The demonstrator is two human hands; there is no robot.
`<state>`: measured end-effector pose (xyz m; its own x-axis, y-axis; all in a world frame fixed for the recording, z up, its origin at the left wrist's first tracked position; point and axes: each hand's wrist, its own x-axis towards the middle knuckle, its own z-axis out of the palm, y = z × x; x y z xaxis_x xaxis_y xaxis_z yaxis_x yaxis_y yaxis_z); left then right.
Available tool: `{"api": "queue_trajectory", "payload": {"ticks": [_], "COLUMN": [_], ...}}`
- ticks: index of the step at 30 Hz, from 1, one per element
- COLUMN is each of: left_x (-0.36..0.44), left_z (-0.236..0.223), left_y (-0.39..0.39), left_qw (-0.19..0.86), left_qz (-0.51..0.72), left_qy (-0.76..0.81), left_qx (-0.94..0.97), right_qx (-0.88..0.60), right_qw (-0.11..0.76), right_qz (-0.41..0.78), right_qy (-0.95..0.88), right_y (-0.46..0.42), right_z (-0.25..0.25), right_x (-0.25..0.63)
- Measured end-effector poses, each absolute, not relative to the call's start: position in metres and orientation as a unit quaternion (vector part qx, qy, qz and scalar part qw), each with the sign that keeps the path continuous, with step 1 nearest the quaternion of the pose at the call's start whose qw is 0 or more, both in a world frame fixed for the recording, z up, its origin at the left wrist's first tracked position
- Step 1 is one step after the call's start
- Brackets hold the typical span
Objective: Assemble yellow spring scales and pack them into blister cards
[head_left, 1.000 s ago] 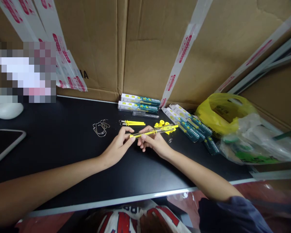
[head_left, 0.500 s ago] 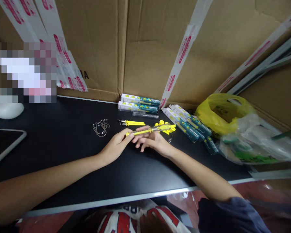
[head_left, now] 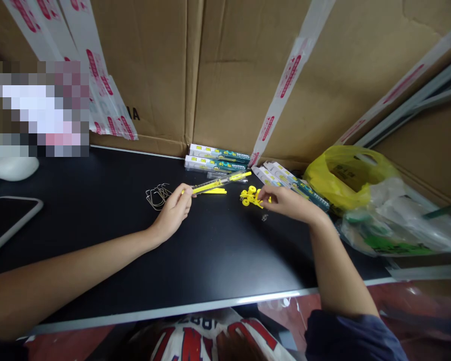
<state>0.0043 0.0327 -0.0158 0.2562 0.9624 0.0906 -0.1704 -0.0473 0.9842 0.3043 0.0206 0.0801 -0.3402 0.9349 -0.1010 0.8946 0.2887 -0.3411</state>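
The clear-and-yellow tube slants over the middle of the bench, its left end pinched in the left hand; best hold it steady while the right hand, curled at the small yellow pieces, sorts gently; whether it grips one, I cannot tell

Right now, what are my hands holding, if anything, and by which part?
Your left hand holds the clear tube by its left end. Your right hand is at the small yellow parts; I can't tell if it grips one.
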Motion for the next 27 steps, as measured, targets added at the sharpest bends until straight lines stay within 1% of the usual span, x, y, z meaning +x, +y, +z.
{"api": "queue_trajectory", "payload": {"ticks": [2,4,7,11,13,21,24,27], "left_x": [0.004,0.004,0.004,0.004,0.004,0.004,0.004,0.003], "left_z": [-0.016,-0.015,-0.013,-0.011,-0.012,-0.013,-0.013,-0.014], "left_y": [0.032,0.032,0.031,0.031,0.031,0.032,0.032,0.032], "left_qw": [0.585,0.585,0.586,0.583,0.582,0.585,0.588,0.589], "left_qz": [0.486,0.484,0.481,0.480,0.479,0.474,0.472,0.468], "left_qy": [0.374,0.379,0.387,0.393,0.394,0.399,0.396,0.394], "left_qx": [0.532,0.529,0.525,0.524,0.526,0.523,0.524,0.528], "right_qx": [-0.568,-0.564,-0.562,-0.578,-0.582,-0.573,-0.565,-0.554], "right_qw": [-0.003,-0.037,-0.063,-0.107,-0.114,-0.048,-0.012,0.032], "right_qz": [0.201,0.222,0.211,0.167,0.160,0.149,0.136,0.156], "right_qy": [-0.798,-0.795,-0.797,-0.791,-0.789,-0.805,-0.814,-0.817], "right_y": [0.015,0.011,0.008,0.007,0.008,0.021,0.025,0.026], "right_z": [0.084,0.085,0.083,0.080,0.078,0.064,0.061,0.061], "right_x": [0.311,0.314,0.313,0.305,0.302,0.300,0.300,0.301]}}
